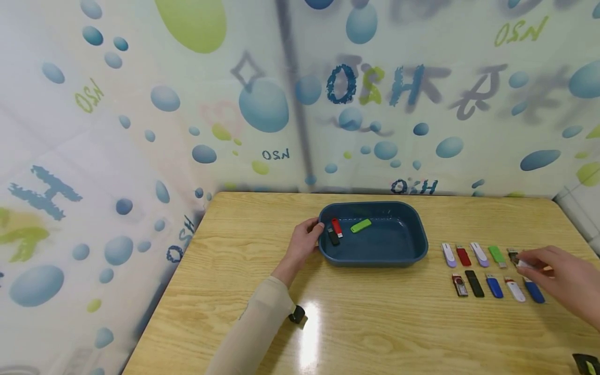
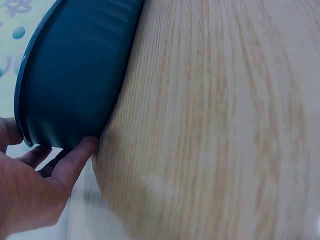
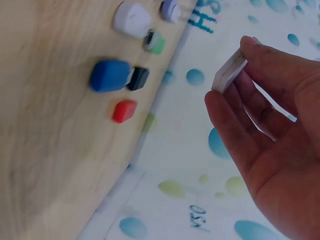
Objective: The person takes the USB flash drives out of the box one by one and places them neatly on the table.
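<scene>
A dark blue plastic tub [image 1: 394, 239] stands on the table, holding a red USB stick [image 1: 336, 227], a black USB stick [image 1: 333, 237] and a lime green one [image 1: 361, 225]. My left hand [image 1: 304, 238] grips the tub's left end; in the left wrist view, its fingers [image 2: 75, 160] lie against the outer wall. At the right, my right hand [image 1: 558, 273] pinches a white USB stick [image 3: 230, 72] between thumb and fingertips, above the right end of two rows of USB sticks. A blue USB stick [image 1: 533, 290] lies just below that hand.
The rows right of the tub include a dark red stick [image 1: 463, 255], a green one [image 1: 497, 257], a black one [image 1: 474, 283] and several others. Behind the wooden table [image 1: 225, 224] hangs a bubble-patterned curtain [image 1: 262, 104], which also runs along the left side.
</scene>
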`<move>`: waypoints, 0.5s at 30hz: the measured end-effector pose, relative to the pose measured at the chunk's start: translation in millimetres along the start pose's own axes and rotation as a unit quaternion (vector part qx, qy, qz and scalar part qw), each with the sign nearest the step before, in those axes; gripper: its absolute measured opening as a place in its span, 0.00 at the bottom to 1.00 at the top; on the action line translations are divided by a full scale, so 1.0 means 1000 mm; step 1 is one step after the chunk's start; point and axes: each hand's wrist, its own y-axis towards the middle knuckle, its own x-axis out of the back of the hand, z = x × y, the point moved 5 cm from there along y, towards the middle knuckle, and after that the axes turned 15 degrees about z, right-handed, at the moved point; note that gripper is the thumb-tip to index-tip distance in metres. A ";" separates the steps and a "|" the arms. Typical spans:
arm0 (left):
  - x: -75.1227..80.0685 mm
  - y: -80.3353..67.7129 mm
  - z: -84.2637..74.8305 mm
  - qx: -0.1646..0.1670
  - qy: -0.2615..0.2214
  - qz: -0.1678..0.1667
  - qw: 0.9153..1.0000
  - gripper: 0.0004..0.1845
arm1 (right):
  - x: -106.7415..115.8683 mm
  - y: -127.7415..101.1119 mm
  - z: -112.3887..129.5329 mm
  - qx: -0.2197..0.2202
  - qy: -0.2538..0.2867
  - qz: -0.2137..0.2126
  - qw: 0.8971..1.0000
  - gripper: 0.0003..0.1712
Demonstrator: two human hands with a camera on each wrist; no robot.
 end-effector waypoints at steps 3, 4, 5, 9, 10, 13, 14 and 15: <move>0.000 0.000 0.000 -0.001 0.001 0.000 1.000 0.24 | -0.003 -0.005 -0.007 -0.001 0.009 -0.016 1.000 0.15; 0.000 0.000 0.000 -0.002 0.000 0.000 1.000 0.24 | -0.004 -0.006 -0.010 -0.004 0.007 -0.016 1.000 0.15; 0.000 0.000 0.000 -0.003 -0.001 0.001 1.000 0.24 | -0.005 -0.007 -0.012 -0.006 0.006 -0.019 1.000 0.15; 0.000 -0.001 0.000 -0.005 -0.005 0.002 1.000 0.24 | -0.008 -0.009 -0.022 -0.028 0.010 -0.010 1.000 0.16; 0.000 -0.001 0.000 -0.005 -0.005 0.002 1.000 0.24 | -0.009 -0.010 -0.024 -0.034 0.013 -0.009 0.999 0.16; 0.000 0.000 0.000 -0.006 -0.003 0.002 1.000 0.24 | -0.012 -0.011 -0.033 -0.060 0.025 -0.005 0.998 0.16; 0.000 0.000 0.000 -0.006 -0.003 0.002 1.000 0.24 | -0.013 -0.011 -0.035 -0.065 0.029 -0.007 0.997 0.16; 0.000 0.000 0.000 -0.005 -0.002 0.001 1.000 0.24 | -0.014 -0.012 -0.038 -0.067 0.031 -0.010 0.997 0.16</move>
